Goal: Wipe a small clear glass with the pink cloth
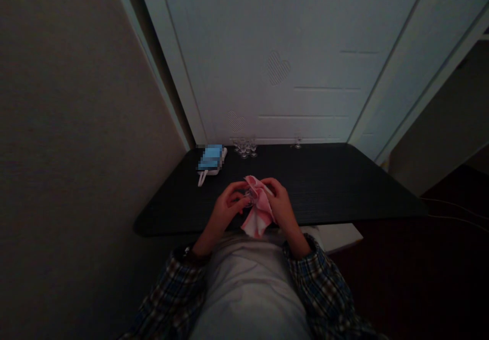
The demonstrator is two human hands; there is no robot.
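Over the near edge of the dark table, my left hand (231, 202) has its fingers closed around a small clear glass (249, 197), partly covered by the fingers and cloth. A pink cloth (256, 218) with a paler underside is gripped by my right hand (278, 200), and its lower end hangs down. The cloth lies against the right side of the glass. Whether it reaches inside the glass I cannot tell.
At the back of the black table (324, 182) stand several small stemmed glasses (244, 149), with one lone stemmed glass (298, 142) farther right. A phone-like device (211, 158) with a white cable lies at the back left. A white door (244, 65) rises behind.
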